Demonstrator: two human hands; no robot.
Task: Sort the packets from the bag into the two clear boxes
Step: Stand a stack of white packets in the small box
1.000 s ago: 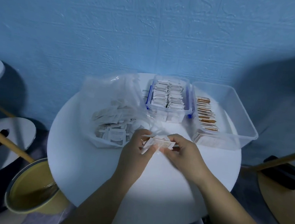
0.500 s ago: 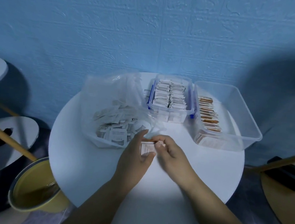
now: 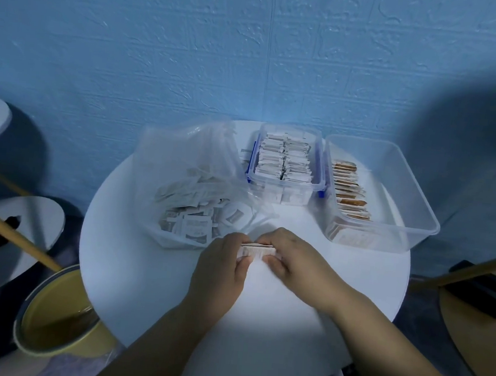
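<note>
On the round white table [image 3: 171, 301] my left hand [image 3: 220, 271] and my right hand [image 3: 293, 256] together grip a small stack of packets [image 3: 257, 251], pressed edge-down against the tabletop. Just behind my hands lies the clear plastic bag [image 3: 189, 164], open and holding several white packets. At the back middle stands a small clear box [image 3: 284, 191] with blue clips, filled with white packets. To its right a larger clear box [image 3: 404, 201] holds a row of brown-edged packets along its left side.
A yellow bucket [image 3: 52, 320] stands on the floor at the lower left, with a wooden stick [image 3: 12, 233] crossing above it. Round white stools [image 3: 27, 222] sit at the left. A wooden seat [image 3: 480, 334] is at the right. A blue wall rises behind the table.
The packets were fanned loosely between my hands a second ago. Now they are squared into one tight stack, and both hands have closed in around it.
</note>
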